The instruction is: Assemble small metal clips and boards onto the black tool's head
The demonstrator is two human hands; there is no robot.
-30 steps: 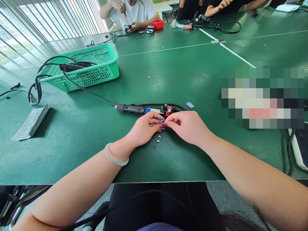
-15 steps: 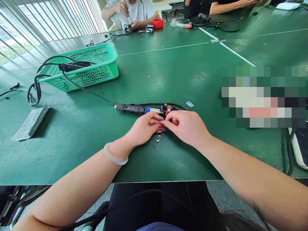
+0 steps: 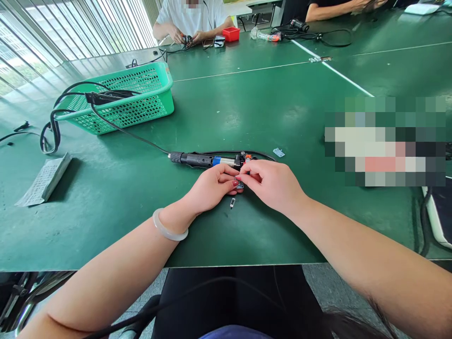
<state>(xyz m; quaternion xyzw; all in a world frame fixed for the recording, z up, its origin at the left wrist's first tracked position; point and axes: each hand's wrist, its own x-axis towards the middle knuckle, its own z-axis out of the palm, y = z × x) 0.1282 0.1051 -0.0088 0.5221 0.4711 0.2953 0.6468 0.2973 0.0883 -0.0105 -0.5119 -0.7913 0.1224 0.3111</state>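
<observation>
My left hand (image 3: 213, 187) is closed, its thumb and fingers pinching a small grey-blue flat part (image 3: 240, 185) above the table. My right hand (image 3: 270, 181) meets it from the right, thumb and forefinger pressed together at the part's upper edge; whatever sits between those fingertips is too small to make out. Just below the hands a tiny metal-framed piece (image 3: 232, 203) lies on the table. Behind them rests a corded electric screwdriver (image 3: 197, 160) with a black grip and blue band, its right end beside a small red and black device (image 3: 246, 158), partly hidden by my right hand.
A green basket (image 3: 137, 113) with black cables stands at the left. Closer in lies a folded paper packet (image 3: 45, 181). A light-blue flat piece (image 3: 278, 152) lies right of the hands. Across the table (image 3: 197, 240) a person sits near a red tray (image 3: 231, 34).
My right hand has shifted slightly up and left, and more of the flat part shows between my hands. Across the table the person's raised hand has come down to the cables.
</observation>
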